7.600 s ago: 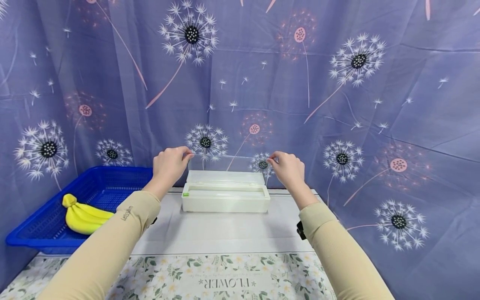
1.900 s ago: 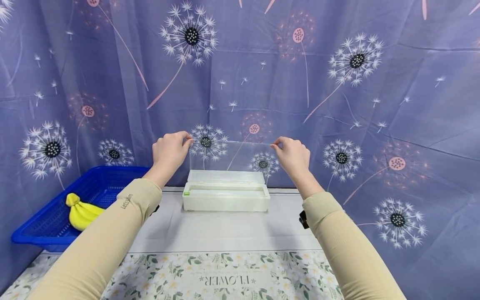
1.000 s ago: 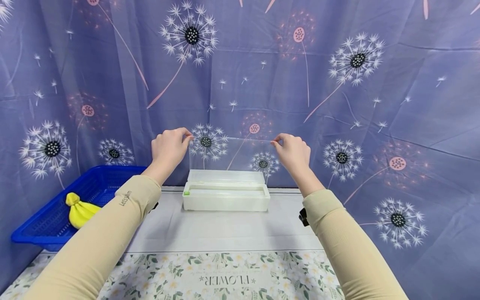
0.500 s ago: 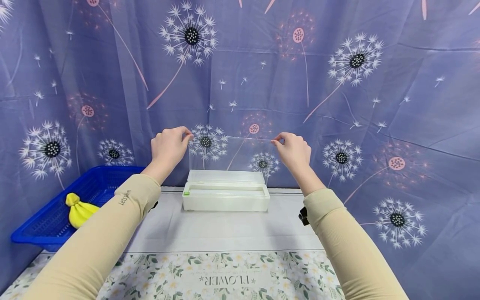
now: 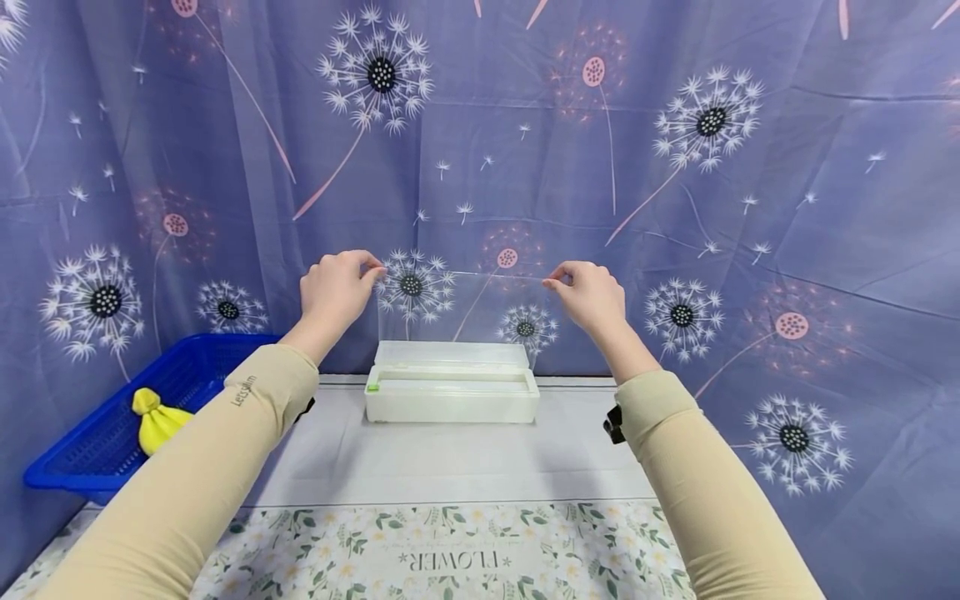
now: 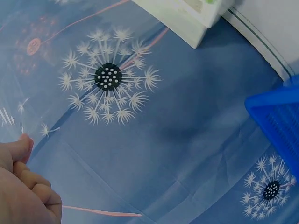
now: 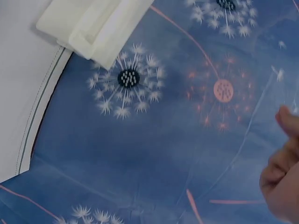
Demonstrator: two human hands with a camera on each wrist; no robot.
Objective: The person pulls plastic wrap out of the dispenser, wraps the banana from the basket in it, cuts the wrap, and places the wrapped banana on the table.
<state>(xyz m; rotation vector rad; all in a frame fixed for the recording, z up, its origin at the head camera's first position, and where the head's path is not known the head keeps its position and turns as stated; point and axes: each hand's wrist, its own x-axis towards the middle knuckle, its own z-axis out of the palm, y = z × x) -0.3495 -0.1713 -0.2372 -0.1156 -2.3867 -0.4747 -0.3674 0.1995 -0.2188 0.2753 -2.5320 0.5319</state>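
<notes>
Between my two hands a sheet of clear cling film (image 5: pixel 480 304) is stretched, its top edge a thin bright line. It runs down to a white cling film dispenser (image 5: pixel 452 408) with its lid raised at the back. My left hand (image 5: pixel 335 290) pinches the film's left top corner between thumb and forefinger. At the other corner my right hand (image 5: pixel 594 298) pinches it the same way. Both hands are held above and behind the box. In the left wrist view the left hand (image 6: pixel 30 189) shows at the edge; the right wrist view shows the right hand (image 7: pixel 286 172) cut off.
A blue plastic basket (image 5: pixel 82 471) stands at the left with a yellow banana bunch (image 5: pixel 159 422) in it, partly behind my left sleeve. A floral cloth (image 5: pixel 315 554) covers the table's near part. A dandelion-patterned curtain (image 5: pixel 480 150) hangs close behind the box.
Over the earlier frames both hands have risen with the film, lengthening the stretch above the box. In the last half second they rise only slightly. Box and basket stay in place.
</notes>
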